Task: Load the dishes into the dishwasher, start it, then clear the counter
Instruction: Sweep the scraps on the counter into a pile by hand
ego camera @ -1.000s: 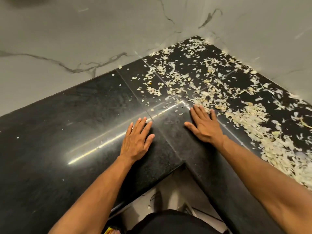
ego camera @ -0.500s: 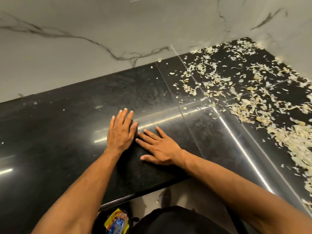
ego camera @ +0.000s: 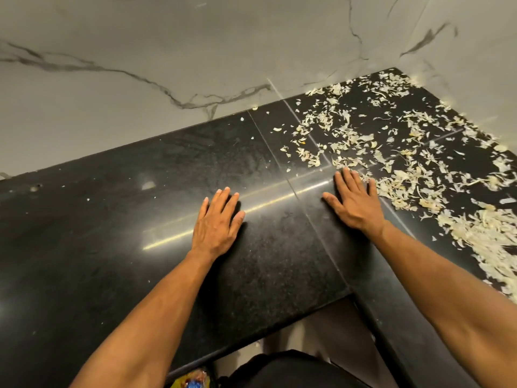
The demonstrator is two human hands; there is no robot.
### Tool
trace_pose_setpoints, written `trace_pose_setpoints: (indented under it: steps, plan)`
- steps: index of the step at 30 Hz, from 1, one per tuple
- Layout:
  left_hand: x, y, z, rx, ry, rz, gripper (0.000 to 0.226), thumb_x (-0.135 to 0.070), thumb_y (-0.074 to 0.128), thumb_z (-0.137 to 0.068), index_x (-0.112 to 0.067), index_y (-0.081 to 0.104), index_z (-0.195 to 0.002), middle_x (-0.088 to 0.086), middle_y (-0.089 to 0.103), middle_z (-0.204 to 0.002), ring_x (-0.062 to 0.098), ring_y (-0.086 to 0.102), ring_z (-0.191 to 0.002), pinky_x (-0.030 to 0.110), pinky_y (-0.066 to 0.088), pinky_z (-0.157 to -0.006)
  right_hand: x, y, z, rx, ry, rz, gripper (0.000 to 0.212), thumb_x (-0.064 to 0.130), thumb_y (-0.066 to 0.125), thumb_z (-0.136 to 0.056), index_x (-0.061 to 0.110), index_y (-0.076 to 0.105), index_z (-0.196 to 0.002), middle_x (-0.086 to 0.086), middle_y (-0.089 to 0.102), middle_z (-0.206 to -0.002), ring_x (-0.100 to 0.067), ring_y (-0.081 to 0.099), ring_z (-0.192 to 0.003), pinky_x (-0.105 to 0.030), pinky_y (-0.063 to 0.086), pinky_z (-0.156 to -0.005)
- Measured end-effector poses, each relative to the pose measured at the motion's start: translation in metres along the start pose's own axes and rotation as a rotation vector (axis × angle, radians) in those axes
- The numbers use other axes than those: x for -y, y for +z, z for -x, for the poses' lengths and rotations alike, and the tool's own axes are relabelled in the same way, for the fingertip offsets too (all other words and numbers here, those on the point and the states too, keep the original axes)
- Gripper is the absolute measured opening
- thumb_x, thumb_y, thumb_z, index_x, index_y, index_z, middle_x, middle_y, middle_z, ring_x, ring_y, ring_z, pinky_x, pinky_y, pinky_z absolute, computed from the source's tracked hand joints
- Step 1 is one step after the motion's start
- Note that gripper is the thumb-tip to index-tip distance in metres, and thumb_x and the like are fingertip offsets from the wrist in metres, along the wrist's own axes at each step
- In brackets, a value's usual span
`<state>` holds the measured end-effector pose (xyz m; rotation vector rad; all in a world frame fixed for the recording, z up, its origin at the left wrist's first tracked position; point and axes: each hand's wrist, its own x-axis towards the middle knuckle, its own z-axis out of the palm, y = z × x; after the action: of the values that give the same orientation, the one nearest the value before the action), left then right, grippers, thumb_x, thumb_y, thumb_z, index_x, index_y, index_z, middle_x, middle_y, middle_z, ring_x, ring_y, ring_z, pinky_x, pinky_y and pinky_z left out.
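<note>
Scraps (ego camera: 414, 175) of pale, papery peel are lying strewn over the right-hand stretch of the black granite counter (ego camera: 274, 259), thin near the corner by the wall and thickening into a heap toward the right edge of the view; a few stray flecks are sitting further left on the dark stone. The right hand (ego camera: 354, 201) is lying palm down on the counter at the near edge of the scraps; its fingers are stretched out straight and close together, its thumb is spread to the left, and its fingertips (ego camera: 347, 172) are touching the first flakes; it is holding nothing. The left hand (ego camera: 216, 225) is resting flat on the bare stone, well apart from the scraps; its fingers are likewise straight and together, gripping nothing. Both forearms are reaching in from the bottom of the view; a bright streak of reflected light is running across the stone between the two hands. Behind the counter a grey marble-look wall (ego camera: 140, 93) with dark veins is meeting the stone; it is turning the corner at the upper right. Below the counter's front edge a colourful wrapper (ego camera: 193, 380) is showing, too blurred to read.
</note>
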<state>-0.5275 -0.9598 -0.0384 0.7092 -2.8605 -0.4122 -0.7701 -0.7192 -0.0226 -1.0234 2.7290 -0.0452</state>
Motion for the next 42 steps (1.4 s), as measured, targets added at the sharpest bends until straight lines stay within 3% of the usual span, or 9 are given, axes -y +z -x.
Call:
trace_pose_setpoints:
  steps: [8,12,16,21,25,27,34,38,42]
  plan:
    - [-0.012,0.007,-0.031,0.03,0.095,0.012,0.067,-0.055,0.019,-0.094,-0.019,0.038,-0.148,0.004,0.029,-0.158,0.02,0.02,-0.147,0.043,0.012,-0.119,0.095,0.01,-0.002,0.023,-0.384,-0.008,0.089,0.073,-0.005,-0.082,0.024,0.005,-0.156,0.002,-0.005,-0.163,-0.015,-0.01,-0.149,-0.048,-0.011,-0.118]
    - [-0.012,0.01,-0.037,0.065,0.084,-0.022,0.068,-0.058,0.018,-0.094,-0.021,0.035,-0.149,0.003,0.026,-0.159,0.02,0.017,-0.148,0.043,0.011,-0.119,0.116,0.013,-0.019,0.029,-0.462,0.022,0.09,0.072,-0.009,-0.08,0.025,0.005,-0.156,0.005,-0.004,-0.163,-0.012,-0.008,-0.15,-0.049,-0.007,-0.12]
    - [-0.013,0.009,-0.046,0.108,0.084,-0.103,0.073,-0.062,0.017,-0.091,-0.023,0.025,-0.153,0.002,0.017,-0.162,0.021,0.011,-0.149,0.044,0.005,-0.119,0.087,0.005,-0.053,0.019,-0.438,0.05,0.092,0.078,-0.011,-0.08,0.026,0.0,-0.156,0.005,-0.008,-0.162,-0.015,-0.009,-0.15,-0.049,-0.009,-0.119]
    - [-0.022,0.011,-0.073,0.18,0.087,-0.151,0.076,-0.065,0.011,-0.09,-0.027,0.016,-0.155,-0.001,0.007,-0.163,0.019,0.002,-0.15,0.042,-0.002,-0.12,0.014,-0.011,-0.084,-0.004,-0.222,0.003,0.09,0.077,-0.01,-0.082,0.027,-0.002,-0.156,0.003,-0.011,-0.162,-0.015,-0.013,-0.148,-0.052,-0.008,-0.119]
    - [-0.036,0.019,-0.102,0.143,0.001,-0.092,0.066,-0.055,0.027,-0.1,-0.023,0.012,-0.155,-0.002,0.005,-0.163,0.016,0.0,-0.15,0.039,-0.002,-0.121,-0.024,-0.015,-0.085,-0.03,-0.059,-0.022,0.083,0.073,-0.003,-0.088,0.024,-0.002,-0.155,0.001,-0.012,-0.161,-0.017,-0.01,-0.149,-0.052,-0.012,-0.118]
    - [-0.04,0.02,-0.11,0.091,-0.094,-0.018,0.064,-0.051,0.031,-0.101,-0.02,0.014,-0.155,-0.001,0.007,-0.163,0.017,0.002,-0.15,0.037,0.0,-0.122,-0.018,-0.017,-0.088,-0.046,-0.085,-0.021,0.079,0.069,0.0,-0.091,0.024,-0.004,-0.155,0.002,-0.016,-0.159,-0.017,-0.011,-0.149,-0.051,-0.013,-0.118]
    - [-0.037,0.019,-0.136,0.093,-0.24,-0.074,0.063,-0.048,0.025,-0.102,-0.019,0.009,-0.156,0.003,0.001,-0.163,0.02,-0.003,-0.15,0.038,-0.001,-0.121,0.085,-0.005,-0.112,0.021,-0.564,0.075,0.081,0.066,-0.001,-0.089,0.022,0.005,-0.156,0.003,-0.006,-0.163,-0.015,-0.007,-0.15,-0.05,-0.007,-0.12]
    - [-0.029,0.019,-0.15,0.126,-0.213,-0.126,0.061,-0.047,0.021,-0.102,-0.021,0.007,-0.156,0.002,-0.003,-0.163,0.02,-0.006,-0.15,0.04,-0.002,-0.121,0.08,-0.007,-0.138,0.025,-0.515,0.069,0.079,0.07,0.008,-0.094,0.021,-0.001,-0.156,0.001,-0.009,-0.163,-0.014,-0.011,-0.149,-0.051,-0.008,-0.12]
    - [-0.023,0.019,-0.158,0.146,-0.186,-0.137,0.061,-0.048,0.02,-0.102,-0.022,0.006,-0.156,0.001,-0.003,-0.163,0.019,-0.006,-0.15,0.041,-0.003,-0.121,0.026,-0.023,-0.166,-0.013,-0.294,0.027,0.084,0.075,0.0,-0.089,0.023,-0.005,-0.155,-0.001,-0.012,-0.162,-0.018,-0.013,-0.149,-0.054,-0.008,-0.119]
